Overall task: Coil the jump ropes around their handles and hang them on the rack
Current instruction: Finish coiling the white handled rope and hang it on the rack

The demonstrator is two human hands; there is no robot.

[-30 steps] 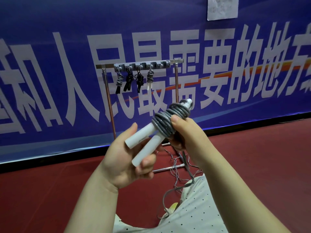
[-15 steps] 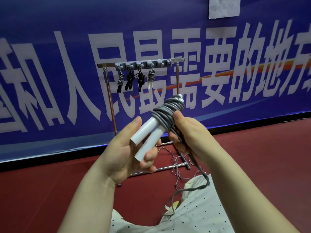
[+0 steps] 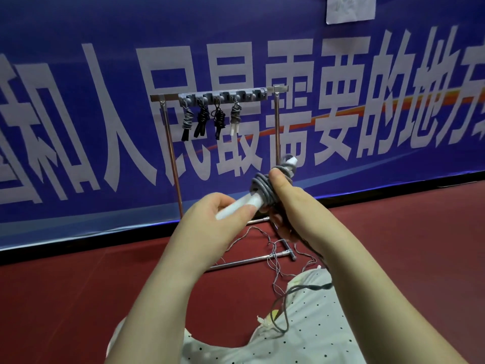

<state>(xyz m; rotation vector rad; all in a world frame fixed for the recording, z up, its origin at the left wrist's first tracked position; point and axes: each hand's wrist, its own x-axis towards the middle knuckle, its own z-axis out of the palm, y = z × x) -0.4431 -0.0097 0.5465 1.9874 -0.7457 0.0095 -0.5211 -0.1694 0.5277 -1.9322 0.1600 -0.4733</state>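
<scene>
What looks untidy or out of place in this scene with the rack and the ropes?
A thin grey cord lies loose and tangled on the red floor around the foot of the silver metal rack. The four coiled ropes hanging there look tidy. Nothing appears damaged.

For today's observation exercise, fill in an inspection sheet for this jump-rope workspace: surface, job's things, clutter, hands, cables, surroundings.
Surface: red floor.
Job's things: metal rack stands on the floor; four coiled ropes hang from its hook bar; grey rope partly coiled round white handles, its tail trailing over the lap.
Clutter: thin loose cord by the rack's foot.
Hands: left hand grips the handles; right hand pinches the coil.
Cables: nothing seen.
Surroundings: blue banner, white paper on it.
</scene>
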